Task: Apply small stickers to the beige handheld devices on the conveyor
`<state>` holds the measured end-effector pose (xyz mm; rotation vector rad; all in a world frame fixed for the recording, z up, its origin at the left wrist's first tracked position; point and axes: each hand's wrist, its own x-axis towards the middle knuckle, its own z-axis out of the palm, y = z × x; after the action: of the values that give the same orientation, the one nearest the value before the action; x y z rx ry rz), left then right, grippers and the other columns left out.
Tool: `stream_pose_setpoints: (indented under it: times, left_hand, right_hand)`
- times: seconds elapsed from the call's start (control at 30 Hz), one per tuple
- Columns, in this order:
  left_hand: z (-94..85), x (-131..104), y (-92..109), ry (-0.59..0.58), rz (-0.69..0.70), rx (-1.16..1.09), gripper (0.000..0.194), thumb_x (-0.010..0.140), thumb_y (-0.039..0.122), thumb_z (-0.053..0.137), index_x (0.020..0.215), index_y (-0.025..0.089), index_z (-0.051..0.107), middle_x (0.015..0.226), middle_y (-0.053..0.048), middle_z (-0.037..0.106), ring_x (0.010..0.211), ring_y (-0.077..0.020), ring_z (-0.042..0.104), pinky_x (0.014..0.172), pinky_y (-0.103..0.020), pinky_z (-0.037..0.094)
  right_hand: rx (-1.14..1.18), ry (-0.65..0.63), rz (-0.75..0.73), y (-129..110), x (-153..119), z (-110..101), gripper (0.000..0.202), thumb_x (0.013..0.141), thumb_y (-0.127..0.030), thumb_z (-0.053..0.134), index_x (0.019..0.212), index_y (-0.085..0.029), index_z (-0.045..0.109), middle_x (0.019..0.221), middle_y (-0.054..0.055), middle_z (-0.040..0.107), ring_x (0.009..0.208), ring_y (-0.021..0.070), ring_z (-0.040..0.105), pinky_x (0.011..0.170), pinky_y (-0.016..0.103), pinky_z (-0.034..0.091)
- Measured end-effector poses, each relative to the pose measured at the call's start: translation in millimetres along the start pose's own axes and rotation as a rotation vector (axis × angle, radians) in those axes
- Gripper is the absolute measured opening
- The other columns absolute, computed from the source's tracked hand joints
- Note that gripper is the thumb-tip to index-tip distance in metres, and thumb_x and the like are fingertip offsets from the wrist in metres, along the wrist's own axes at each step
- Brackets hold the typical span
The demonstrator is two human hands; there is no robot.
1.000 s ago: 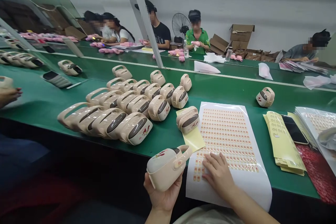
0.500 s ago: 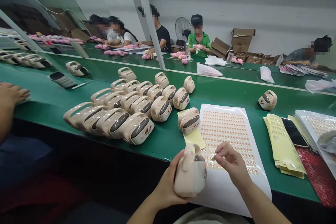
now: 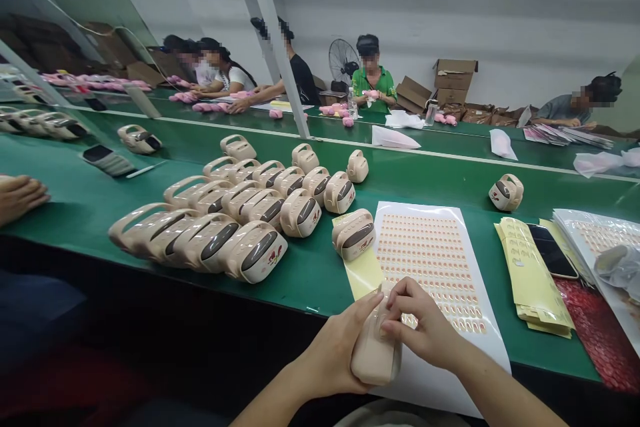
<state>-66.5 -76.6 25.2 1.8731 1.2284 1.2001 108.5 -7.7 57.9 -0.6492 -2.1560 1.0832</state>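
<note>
1. At six o'clock, over the near edge of the green table (image 3: 90, 193), the left hand (image 3: 333, 357) wraps closed around a beige speaker (image 3: 375, 353).
2. Right hand (image 3: 425, 330), at its three o'clock, pinches fingertips onto the speaker's top.
3. Beneath lies the sticker sheet (image 3: 440, 267).
4. More speakers (image 3: 225, 213) cluster at ten o'clock.

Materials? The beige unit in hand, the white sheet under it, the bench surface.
Beige unit, held in the left hand with the right hand pressing on it: looks like moulded plastic, satin, with smooth rounded edges.
White sheet: glossy release paper, probably, carrying rows of small peel-off stickers.
Bench surface: matte green, seamless; likely a PVC or rubber belt, unconfirmed.
</note>
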Motion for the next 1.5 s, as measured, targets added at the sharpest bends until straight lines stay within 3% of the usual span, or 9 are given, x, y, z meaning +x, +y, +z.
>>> stream_pose_setpoints:
  times: [0.23, 0.4, 0.5, 0.6, 0.7, 0.8, 1.03, 1.23, 1.5]
  left_hand:
    - [-1.0, 3, 0, -0.011, -0.013, 0.005, 0.102, 0.039, 0.014, 0.08, 0.13, 0.036, 0.039, 0.131, -0.007, 0.052, 0.109, -0.0353, 0.054, 0.088, -0.046, 0.044]
    - [-1.9, 4, 2, 0.012, -0.006, -0.025, 0.098, 0.039, 0.014, 0.079, 0.128, 0.035, 0.043, 0.126, -0.006, 0.056, 0.109, -0.0351, 0.054, 0.088, -0.047, 0.044]
    - [-2.3, 4, 3, -0.013, 0.003, 0.004, 0.101, 0.038, 0.015, 0.079, 0.129, 0.035, 0.04, 0.128, -0.006, 0.055, 0.108, -0.035, 0.055, 0.089, -0.047, 0.043]
    - [-2.9, 5, 2, -0.037, -0.025, 0.007, 0.104, 0.038, 0.015, 0.08, 0.131, 0.036, 0.037, 0.13, -0.006, 0.053, 0.108, -0.0352, 0.055, 0.088, -0.047, 0.044]
    - [-2.7, 6, -2, -0.046, -0.04, -0.054, 0.103, 0.038, 0.019, 0.08, 0.13, 0.036, 0.039, 0.129, -0.006, 0.053, 0.108, -0.0362, 0.054, 0.087, -0.049, 0.044]
    - [-0.1, 7, -8, -0.059, -0.036, -0.095, 0.103, 0.036, 0.02, 0.08, 0.13, 0.035, 0.04, 0.128, -0.006, 0.054, 0.109, -0.0375, 0.053, 0.087, -0.05, 0.044]
    - [6.4, 11, -4, 0.01, 0.116, -0.001, 0.102, 0.041, 0.018, 0.081, 0.131, 0.038, 0.038, 0.126, -0.006, 0.056, 0.107, -0.0385, 0.055, 0.084, -0.047, 0.046]
    - [8.9, 19, 0, 0.041, 0.157, 0.05, 0.1, 0.045, 0.016, 0.08, 0.132, 0.04, 0.034, 0.126, -0.007, 0.056, 0.109, -0.0389, 0.053, 0.084, -0.048, 0.047]
    - [15.0, 28, -9, 0.028, 0.097, 0.049, 0.1, 0.043, 0.021, 0.081, 0.131, 0.039, 0.036, 0.127, -0.009, 0.055, 0.107, -0.0415, 0.054, 0.078, -0.048, 0.049]
  right_hand:
    - [-0.158, -0.054, -0.085, -4, 2, -3, 0.015, 0.08, -0.015, 0.051, 0.066, -0.02, 0.051, 0.082, 0.004, 0.052, 0.076, 0.0159, 0.052, 0.066, 0.03, 0.05]
    - [-0.404, 0.0, -0.284, 1, -2, 0, 0.02, 0.084, -0.014, 0.042, 0.069, -0.019, 0.054, 0.078, 0.005, 0.054, 0.068, 0.0154, 0.053, 0.056, 0.027, 0.048]
    - [-0.626, -0.021, -0.411, -1, -7, -3, 0.02, 0.086, -0.014, 0.039, 0.084, -0.017, 0.058, 0.08, 0.009, 0.059, 0.067, 0.018, 0.055, 0.052, 0.029, 0.048]
    - [-0.711, -0.006, -0.379, -2, -13, -9, 0.027, 0.086, -0.025, 0.046, 0.111, -0.016, 0.053, 0.092, 0.013, 0.062, 0.077, 0.0229, 0.059, 0.059, 0.034, 0.051]
    - [-0.606, 0.053, -0.259, -1, -13, -10, 0.057, 0.079, -0.038, 0.057, 0.129, -0.019, 0.038, 0.113, 0.016, 0.055, 0.101, 0.0282, 0.055, 0.077, 0.041, 0.051]
    - [-0.422, 0.035, -0.176, 2, -8, -5, 0.071, 0.073, -0.038, 0.062, 0.134, -0.021, 0.028, 0.131, 0.015, 0.042, 0.122, 0.0285, 0.04, 0.094, 0.043, 0.043]
    - [-0.012, 0.098, -0.13, 17, 2, 13, 0.045, 0.082, -0.023, 0.042, 0.125, -0.023, 0.031, 0.117, 0.01, 0.047, 0.112, 0.0213, 0.046, 0.094, 0.037, 0.042]
    - [-0.02, 0.164, -0.22, 20, 5, 10, 0.043, 0.085, -0.022, 0.035, 0.129, -0.024, 0.031, 0.12, 0.01, 0.045, 0.114, 0.0227, 0.043, 0.097, 0.042, 0.039]
    - [0.083, 0.203, -0.153, 31, 7, 4, 0.041, 0.091, -0.024, 0.028, 0.131, -0.029, 0.034, 0.127, 0.004, 0.046, 0.121, 0.0178, 0.04, 0.101, 0.036, 0.036]
